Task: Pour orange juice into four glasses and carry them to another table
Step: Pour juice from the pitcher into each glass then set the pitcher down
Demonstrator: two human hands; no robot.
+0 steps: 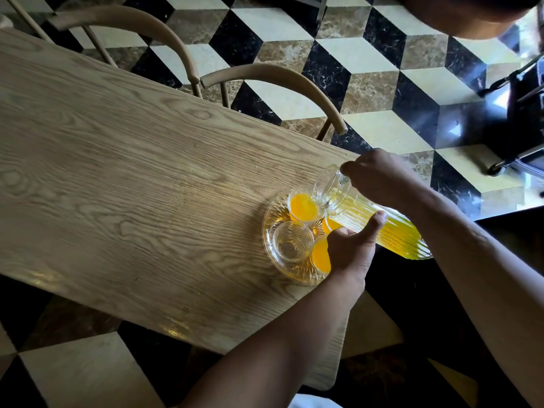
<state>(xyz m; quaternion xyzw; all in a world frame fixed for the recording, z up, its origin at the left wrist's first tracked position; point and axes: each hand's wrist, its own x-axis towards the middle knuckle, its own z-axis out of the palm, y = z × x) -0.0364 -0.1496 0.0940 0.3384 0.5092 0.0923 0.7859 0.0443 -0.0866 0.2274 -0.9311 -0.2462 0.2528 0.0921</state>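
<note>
The ribbed glass pitcher (379, 222) of orange juice is tilted with its spout over the glass at 12 o'clock (304, 205) on the round glass tray (282, 272), which sits near the table corner closest to the person. That glass holds juice and appears to be filling. The glass at 3 o'clock (331, 224), partly hidden under the pitcher, and the glass at 6 o'clock (320, 256) both show juice. The glass at 9 o'clock (292, 241) is empty. The right hand (379, 175) is wrapped closed on the pitcher handle; the left hand (351, 251) supports the pitcher body, thumb against the ribbed wall, the other fingers hidden beneath. Judged progress: three glasses poured or in progress, one to fill, and the carry to the other table not yet begun. The wooden table (123, 172) has two chairs (273, 75) at its far edge.
</note>
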